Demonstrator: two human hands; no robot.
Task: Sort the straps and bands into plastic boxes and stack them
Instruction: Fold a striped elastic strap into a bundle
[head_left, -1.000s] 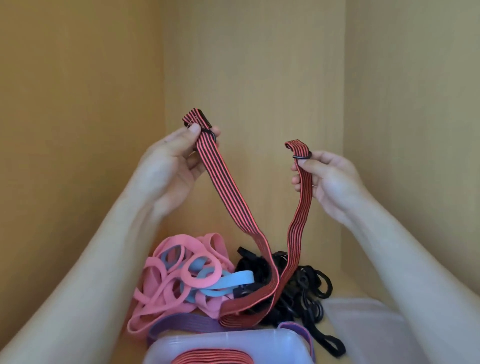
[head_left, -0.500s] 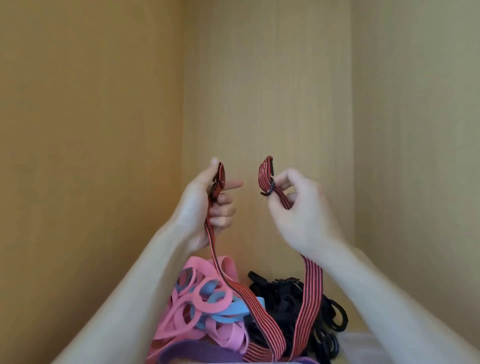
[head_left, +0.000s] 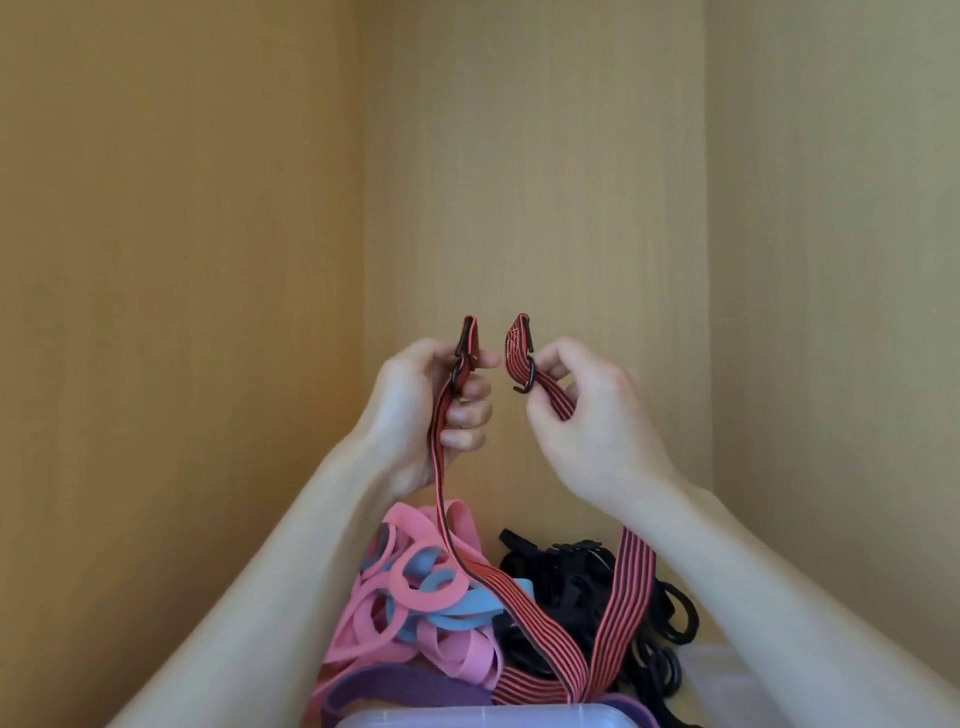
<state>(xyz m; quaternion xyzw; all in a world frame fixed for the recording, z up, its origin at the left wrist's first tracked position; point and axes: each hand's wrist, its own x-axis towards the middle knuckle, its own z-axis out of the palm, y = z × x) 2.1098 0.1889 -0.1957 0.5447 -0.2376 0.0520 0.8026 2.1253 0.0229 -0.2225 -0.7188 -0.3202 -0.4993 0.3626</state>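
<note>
At frame centre, the left hand (head_left: 415, 410) and right hand (head_left: 587, 431) each close their grip on one end of the striped strap (head_left: 628, 587). Both ends point up, and its length hangs down in a U.

No readable text, label or number appears.

Soft, even, warm daylight, faint shadows, no glare; slightly soft focus overall, with wide-angle stretching towards the edges.
</note>
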